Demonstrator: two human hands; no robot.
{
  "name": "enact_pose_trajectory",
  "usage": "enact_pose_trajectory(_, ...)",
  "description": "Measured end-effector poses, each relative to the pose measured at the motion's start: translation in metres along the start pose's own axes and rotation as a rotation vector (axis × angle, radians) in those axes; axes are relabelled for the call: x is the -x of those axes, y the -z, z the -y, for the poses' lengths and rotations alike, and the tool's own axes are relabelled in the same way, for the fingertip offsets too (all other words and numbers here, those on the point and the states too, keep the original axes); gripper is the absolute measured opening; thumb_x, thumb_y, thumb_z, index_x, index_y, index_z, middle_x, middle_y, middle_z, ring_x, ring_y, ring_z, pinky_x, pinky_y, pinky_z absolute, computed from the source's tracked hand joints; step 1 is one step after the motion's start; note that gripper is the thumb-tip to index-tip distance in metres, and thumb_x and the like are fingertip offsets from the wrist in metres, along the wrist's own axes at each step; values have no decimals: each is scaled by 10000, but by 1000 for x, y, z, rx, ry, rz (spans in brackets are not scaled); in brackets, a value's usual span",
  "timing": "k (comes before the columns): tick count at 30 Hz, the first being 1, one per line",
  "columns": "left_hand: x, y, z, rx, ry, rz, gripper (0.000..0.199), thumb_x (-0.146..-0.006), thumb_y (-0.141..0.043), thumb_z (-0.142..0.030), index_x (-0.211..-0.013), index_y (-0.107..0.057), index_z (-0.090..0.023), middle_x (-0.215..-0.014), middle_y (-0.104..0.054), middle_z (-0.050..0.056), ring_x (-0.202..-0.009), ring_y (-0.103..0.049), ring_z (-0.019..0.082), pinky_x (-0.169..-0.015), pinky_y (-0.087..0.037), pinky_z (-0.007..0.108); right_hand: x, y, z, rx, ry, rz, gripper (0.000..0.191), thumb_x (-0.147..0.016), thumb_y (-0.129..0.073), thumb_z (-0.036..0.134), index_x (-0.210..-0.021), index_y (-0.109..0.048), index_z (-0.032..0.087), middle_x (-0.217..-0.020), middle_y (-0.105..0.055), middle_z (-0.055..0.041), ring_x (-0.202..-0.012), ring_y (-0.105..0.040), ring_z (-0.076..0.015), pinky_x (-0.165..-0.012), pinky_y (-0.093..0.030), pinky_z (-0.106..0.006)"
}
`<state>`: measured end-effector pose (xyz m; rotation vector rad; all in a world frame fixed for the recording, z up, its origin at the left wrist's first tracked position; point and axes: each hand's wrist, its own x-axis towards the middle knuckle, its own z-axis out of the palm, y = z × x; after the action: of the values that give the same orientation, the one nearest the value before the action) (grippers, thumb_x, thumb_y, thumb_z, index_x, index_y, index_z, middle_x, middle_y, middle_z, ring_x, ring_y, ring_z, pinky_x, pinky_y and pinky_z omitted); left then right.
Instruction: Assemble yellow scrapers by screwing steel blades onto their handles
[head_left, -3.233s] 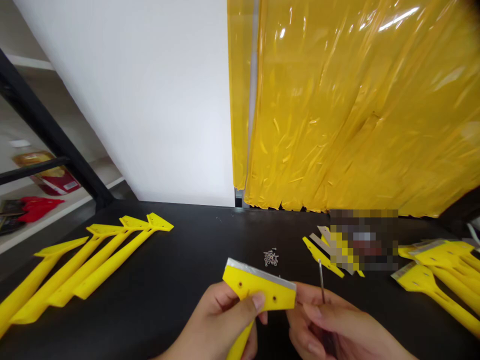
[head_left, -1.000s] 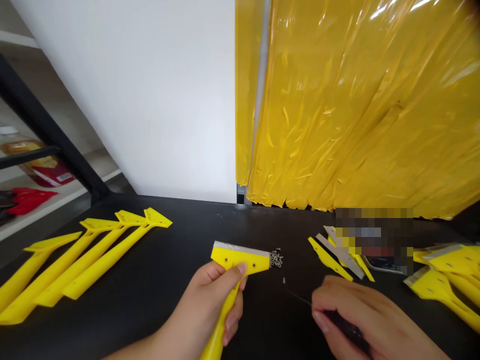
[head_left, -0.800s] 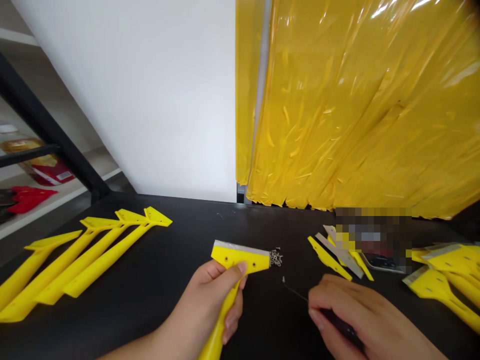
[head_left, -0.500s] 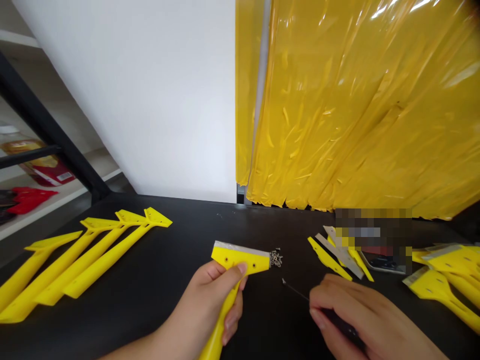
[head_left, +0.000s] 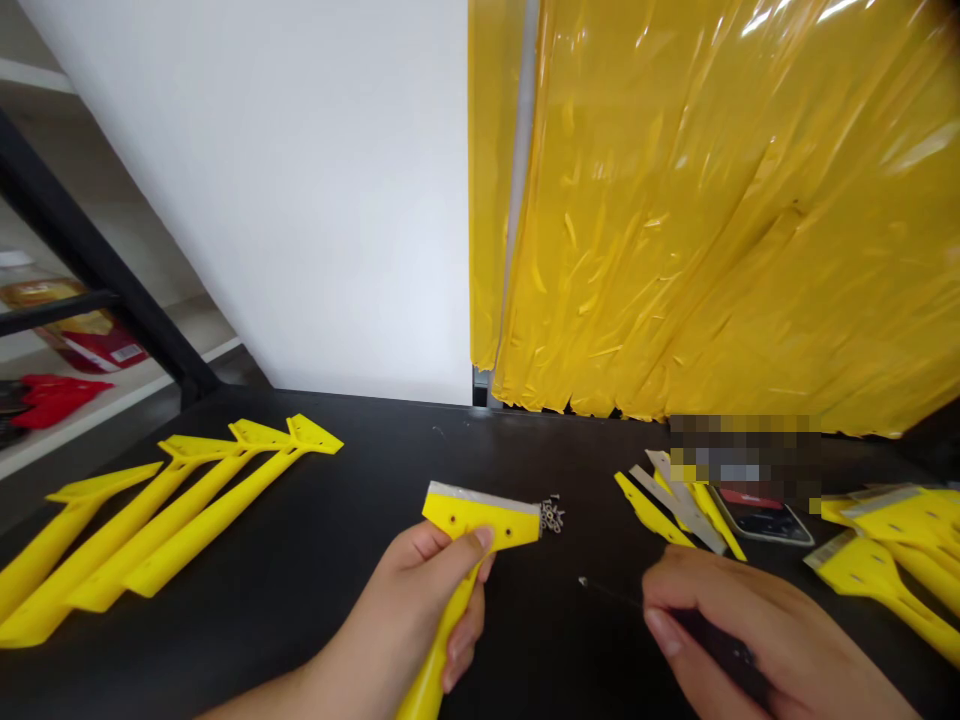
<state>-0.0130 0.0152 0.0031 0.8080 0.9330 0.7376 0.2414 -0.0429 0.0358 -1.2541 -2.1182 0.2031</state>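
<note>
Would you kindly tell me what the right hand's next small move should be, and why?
Probably bring the screwdriver to the nearer hole in the scraper: the right hand holds the screwdriver with what looks like a screw at its tip, and the left hand grips the scraper, whose holes look unfilled.

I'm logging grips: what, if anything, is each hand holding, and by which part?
The left hand holds a yellow scraper by its upper handle, thumb on the head; the right hand holds a screwdriver by its handle.
</note>
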Motion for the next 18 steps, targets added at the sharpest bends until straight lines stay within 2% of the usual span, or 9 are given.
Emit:
enact_pose_trajectory(3, 0, -1, 0, 2, 11, 5, 367, -936, -619, -483, -691, -546, -220, -342, -461, -60, -251, -311, 65, -303, -287, 155, -2, 2, -6, -11, 70, 24, 104, -975, -558, 201, -929, -566, 294, -754, -733, 2, -574, -680, -166, -501, -517, -277)
enact_pose_trajectory(7, 0, -1, 0, 11, 11, -3, 365, -924, -635, -484, -686, -551, -219, -343, -459, -60, -254, -302, 64, -300, -291, 157, -4, 3, -11, -7, 145, 36, 194, -956, -575, 147, -1072, -554, 301, -757, -743, 18, -540, -681, -151, -473, -522, -249)
enact_pose_trajectory(12, 1, 0, 0, 2, 11, -7, 362, -937, -623, -472, -690, -550, -219, -345, -461, -60, -258, -299, 60, -308, -293, 156, -6, 2, -10, 12, 142, -3, 134, -986, -549, 192, -1063, -562, 302, -815, -775, -6, -504, -662, -147, -432, -504, -245)
enact_pose_trajectory(15, 2, 0, 0, -11, 15, -4, 360, -937, -623, -474, -694, -549, -219, -346, -465, -59, -258, -312, 62, -309, -290, 154, -4, 1, -7, -1, 60, -25, 72, -995, -566, 244, -947, -576, 297, -785, -754, 2, -519, -656, -140, -457, -510, -225)
enact_pose_trajectory(18, 2, 0, 0, -40, 29, -6, 370, -924, -628, -495, -690, -553, -219, -338, -469, -53, -253, -326, 68, -306, -291, 158, 0, 1, 1, -65, -136, -59, 110, -998, -591, 305, -890, -607, 294, -701, -692, 20, -549, -648, -146, -504, -518, -223)
